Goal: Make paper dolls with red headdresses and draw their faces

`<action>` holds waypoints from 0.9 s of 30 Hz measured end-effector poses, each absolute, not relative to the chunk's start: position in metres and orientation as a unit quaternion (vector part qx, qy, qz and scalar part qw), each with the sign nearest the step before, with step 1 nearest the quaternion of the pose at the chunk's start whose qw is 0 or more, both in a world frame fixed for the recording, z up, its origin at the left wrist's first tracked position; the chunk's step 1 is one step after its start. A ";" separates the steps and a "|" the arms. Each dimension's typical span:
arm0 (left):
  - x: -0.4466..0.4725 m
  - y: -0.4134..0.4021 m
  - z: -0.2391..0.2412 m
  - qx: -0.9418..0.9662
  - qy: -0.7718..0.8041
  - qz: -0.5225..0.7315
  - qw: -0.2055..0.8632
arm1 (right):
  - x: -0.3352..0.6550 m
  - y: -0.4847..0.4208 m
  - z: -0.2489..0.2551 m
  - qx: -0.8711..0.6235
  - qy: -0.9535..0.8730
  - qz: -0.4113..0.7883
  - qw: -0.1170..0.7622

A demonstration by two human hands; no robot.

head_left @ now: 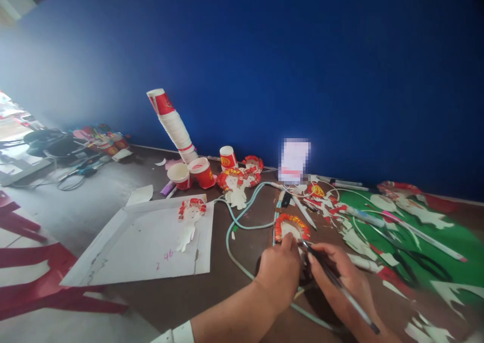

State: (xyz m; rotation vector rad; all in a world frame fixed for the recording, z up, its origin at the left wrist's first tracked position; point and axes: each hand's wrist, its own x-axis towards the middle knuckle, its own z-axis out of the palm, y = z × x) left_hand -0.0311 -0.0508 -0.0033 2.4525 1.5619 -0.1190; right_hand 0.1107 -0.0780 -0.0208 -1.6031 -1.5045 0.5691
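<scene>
Between my hands is a paper-cup figure (291, 225) with a curled red fringe round its white head. My left hand (280, 266) grips its lower part, fingers closed, hiding most of the body. In my right hand (342, 272) is a pen (342, 285) with a clear barrel, its tip at the figure's edge near my left fingertips. Another paper figure (192, 214) with a red fringe lies on a white sheet (139, 247) to the left. More cut figures (235, 184) are grouped farther back on the table.
A leaning stack of paper cups (172, 123) stands by the blue wall (302, 70), with loose cups (202, 171) beside it. A pale cable (229, 242) loops across the table. Scissors (412, 262), markers and paper scraps lie on a green sheet (463, 254) at right. A red chair (45, 277) is at left.
</scene>
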 end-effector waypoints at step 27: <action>-0.031 -0.058 -0.019 0.874 0.480 0.015 0.068 | 0.114 -0.057 -0.040 -0.547 -0.754 0.054 0.360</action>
